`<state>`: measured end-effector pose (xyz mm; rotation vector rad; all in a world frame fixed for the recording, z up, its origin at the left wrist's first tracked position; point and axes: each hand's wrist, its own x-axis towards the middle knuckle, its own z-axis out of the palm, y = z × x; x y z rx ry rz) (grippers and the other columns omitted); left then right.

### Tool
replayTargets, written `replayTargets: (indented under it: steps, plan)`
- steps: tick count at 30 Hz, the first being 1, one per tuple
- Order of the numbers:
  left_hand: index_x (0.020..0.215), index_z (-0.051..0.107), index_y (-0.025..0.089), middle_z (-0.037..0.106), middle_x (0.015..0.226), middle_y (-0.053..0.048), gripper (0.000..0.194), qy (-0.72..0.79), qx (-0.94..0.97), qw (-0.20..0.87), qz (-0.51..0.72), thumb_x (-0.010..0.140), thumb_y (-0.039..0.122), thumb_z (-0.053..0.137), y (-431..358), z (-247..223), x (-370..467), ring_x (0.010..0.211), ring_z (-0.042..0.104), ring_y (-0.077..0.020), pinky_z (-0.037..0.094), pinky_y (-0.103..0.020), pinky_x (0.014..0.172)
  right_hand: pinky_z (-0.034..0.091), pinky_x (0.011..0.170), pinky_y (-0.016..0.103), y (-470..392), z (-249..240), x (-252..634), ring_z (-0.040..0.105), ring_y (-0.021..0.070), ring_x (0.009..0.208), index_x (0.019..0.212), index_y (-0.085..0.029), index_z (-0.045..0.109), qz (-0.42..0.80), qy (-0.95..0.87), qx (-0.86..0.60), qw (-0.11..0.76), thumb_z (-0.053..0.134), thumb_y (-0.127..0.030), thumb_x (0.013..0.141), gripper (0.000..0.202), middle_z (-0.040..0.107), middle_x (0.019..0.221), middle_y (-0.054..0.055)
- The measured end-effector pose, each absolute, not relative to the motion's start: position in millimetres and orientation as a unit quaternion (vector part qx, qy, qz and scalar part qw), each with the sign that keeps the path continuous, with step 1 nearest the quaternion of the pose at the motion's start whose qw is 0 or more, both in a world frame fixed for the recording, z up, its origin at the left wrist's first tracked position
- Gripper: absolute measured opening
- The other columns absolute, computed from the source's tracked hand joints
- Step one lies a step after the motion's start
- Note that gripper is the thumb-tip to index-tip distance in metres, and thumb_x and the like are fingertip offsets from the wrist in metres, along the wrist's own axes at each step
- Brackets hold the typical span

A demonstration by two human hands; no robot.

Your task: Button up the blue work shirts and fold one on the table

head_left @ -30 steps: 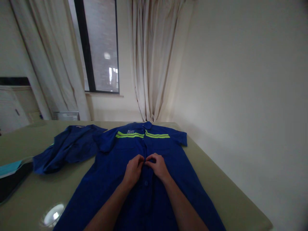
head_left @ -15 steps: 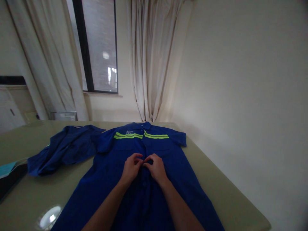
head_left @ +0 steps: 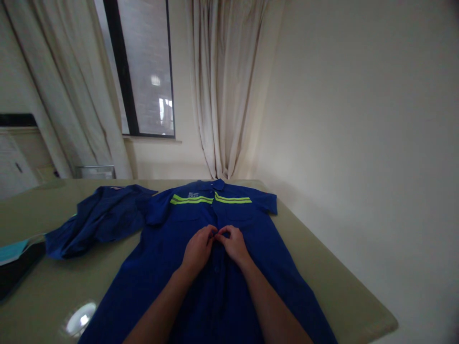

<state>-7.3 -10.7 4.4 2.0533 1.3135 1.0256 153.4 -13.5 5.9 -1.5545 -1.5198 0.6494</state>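
Observation:
A blue short-sleeved work shirt (head_left: 258,248) lies spread front side up, its collar away from me and yellow-green stripes across the chest. At the middle of its front opening, my left hand (head_left: 199,246) pinches the placket edge. My right hand (head_left: 233,243) pinches the same spot from the other side, its thumb and forefinger curled together. The fingertips of both hands meet there, and whatever button lies between them is hidden. Below the hands, a button (head_left: 216,270) shows faintly on the placket.
A second blue garment (head_left: 103,217) lies crumpled on the left, by the shirt's sleeve. Further left, a light blue face mask (head_left: 13,251) rests on a dark flat object (head_left: 21,274). The greenish table (head_left: 322,267) runs along a pale wall (head_left: 358,143). Curtains (head_left: 222,95) hang behind.
My left hand has turned slightly, its fingers closing in nearer the right hand's fingertips. Both hands stay at the same part of the placket. The view has shifted a little.

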Motion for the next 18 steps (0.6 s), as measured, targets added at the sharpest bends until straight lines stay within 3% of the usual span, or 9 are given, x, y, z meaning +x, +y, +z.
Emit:
replayTargets:
  steps: [4, 18]
  plan:
    - [0.107, 0.066, 0.025, 0.071, 0.105, -0.004, 0.022, 0.485, 0.809, 0.13, 0.304, 0.095, 0.014, 0.051, -22, 12, -5, 0.102, 0.064, -0.0209, 0.047, -0.031, 0.09, 0.038, 0.062, 0.027, -9, 1, 155, 0.061, 0.0186, 0.07, 0.079, -0.019, 0.077, 0.297, -0.587, -0.634, 0.406, 0.073, -0.026, 0.075, 0.009, 0.072, 0.073, 0.002]
    - [0.108, 0.066, 0.025, 0.067, 0.107, -0.005, 0.02, 0.491, 0.84, 0.038, 0.227, 0.099, 0.016, 0.05, -23, 18, -2, 0.105, 0.061, -0.0228, 0.047, -0.032, 0.089, 0.049, 0.069, 0.028, 6, -10, 166, 0.067, 0.0198, 0.074, 0.078, -0.016, 0.078, 0.371, -0.595, -0.577, 0.418, 0.069, -0.031, 0.076, 0.018, 0.076, 0.075, 0.004]
